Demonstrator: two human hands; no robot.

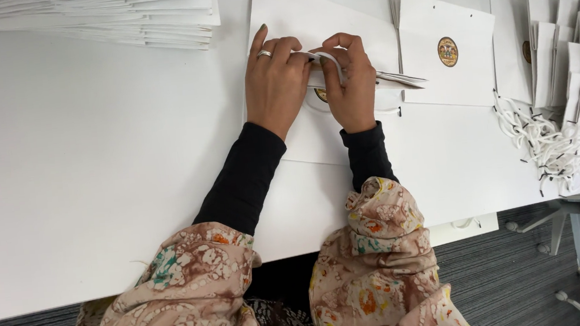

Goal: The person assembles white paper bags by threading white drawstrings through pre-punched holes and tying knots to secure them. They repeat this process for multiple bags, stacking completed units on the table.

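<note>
White and smooth, the table [80, 167] fills most of the view, with grey ribbed carpet [516, 269] showing below its near edge. At the centre lies a flat white paper bag [312, 21], matte and rectangular, with a round gold seal [321, 95] partly hidden under the hands. The left hand [274, 80] rests on the bag with fingers curled, a plain ring on one finger; its fingertips pinch the folded top edge of the bag. The right hand [351, 81] is closed over the same folded edge, thumb and fingers clamped on the paper and on a loop of white cord handle [328, 58] (the cord curves between the two hands). Both hands touch each other at the fingertips. Layered paper edges stick out to the right of the right hand, thin and pointed.

Just beside the bag to the right lies a second flat bag [449, 65] bearing a round gold sticker. Further right, a row of finished bags [573, 40] stands overlapped, and a loose tangle of white cords [547, 147] with dark tips lies in front of them. At top left sits a stack of flat white sheets [137, 19], well apart from the hands. Sleeves are black at the wrist, with a patterned brown fabric above.
</note>
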